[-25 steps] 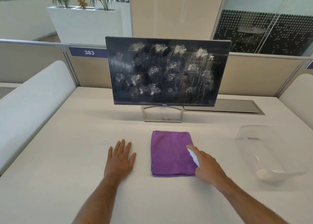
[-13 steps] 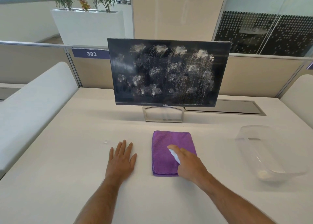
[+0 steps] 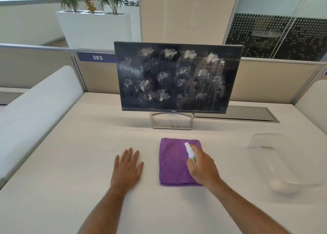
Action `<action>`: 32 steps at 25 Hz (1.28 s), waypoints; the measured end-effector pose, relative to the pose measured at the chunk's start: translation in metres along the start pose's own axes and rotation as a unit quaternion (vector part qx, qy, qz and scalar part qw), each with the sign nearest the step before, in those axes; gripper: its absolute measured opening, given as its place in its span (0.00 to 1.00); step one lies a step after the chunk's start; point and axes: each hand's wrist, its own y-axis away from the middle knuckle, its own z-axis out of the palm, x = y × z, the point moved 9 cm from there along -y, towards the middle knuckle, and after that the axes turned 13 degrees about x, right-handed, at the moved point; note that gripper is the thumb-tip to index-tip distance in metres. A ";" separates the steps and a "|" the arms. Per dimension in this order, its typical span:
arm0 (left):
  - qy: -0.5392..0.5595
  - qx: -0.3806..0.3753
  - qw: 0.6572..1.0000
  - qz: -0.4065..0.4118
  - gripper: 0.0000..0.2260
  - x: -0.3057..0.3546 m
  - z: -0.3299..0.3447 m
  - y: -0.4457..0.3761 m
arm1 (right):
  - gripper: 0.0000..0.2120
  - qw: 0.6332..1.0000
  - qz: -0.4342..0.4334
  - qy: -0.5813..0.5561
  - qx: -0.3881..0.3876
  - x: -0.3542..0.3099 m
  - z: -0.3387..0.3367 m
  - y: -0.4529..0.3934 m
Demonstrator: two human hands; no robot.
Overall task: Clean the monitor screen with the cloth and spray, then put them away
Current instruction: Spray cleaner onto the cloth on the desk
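The dark monitor (image 3: 177, 78) stands at the back of the desk, its screen covered in white smears and spray droplets. In front of it a folded purple cloth (image 3: 174, 161) lies flat on the desk. My right hand (image 3: 201, 164) is above the cloth's right half, wrapped around a small white spray bottle (image 3: 189, 151) whose nozzle points up and toward the screen. My left hand (image 3: 127, 168) rests flat on the desk to the left of the cloth, fingers spread, holding nothing.
A clear plastic container (image 3: 283, 163) sits on the desk at the right. A small clear cap (image 3: 111, 149) lies left of my left hand. A metal cable hatch (image 3: 247, 117) is set into the desk behind the monitor. Padded dividers flank both sides.
My right hand moved left over the cloth, then lifted and tilted the spray bottle so the nozzle now points up toward the screen. The left hand stayed put.
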 end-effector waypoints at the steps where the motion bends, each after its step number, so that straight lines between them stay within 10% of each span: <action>1: 0.001 0.001 1.000 -0.001 0.36 0.000 0.000 0.000 | 0.17 0.999 0.017 -0.009 0.026 0.006 -0.008 -0.004; 10: -0.002 -0.006 1.000 -0.001 0.39 0.005 0.001 -0.008 | 0.20 0.967 0.202 -0.049 0.148 0.092 -0.065 -0.040; 32: -0.021 -0.028 0.999 0.009 0.38 0.007 0.006 -0.011 | 0.33 0.961 0.214 -0.056 0.167 0.123 -0.069 -0.050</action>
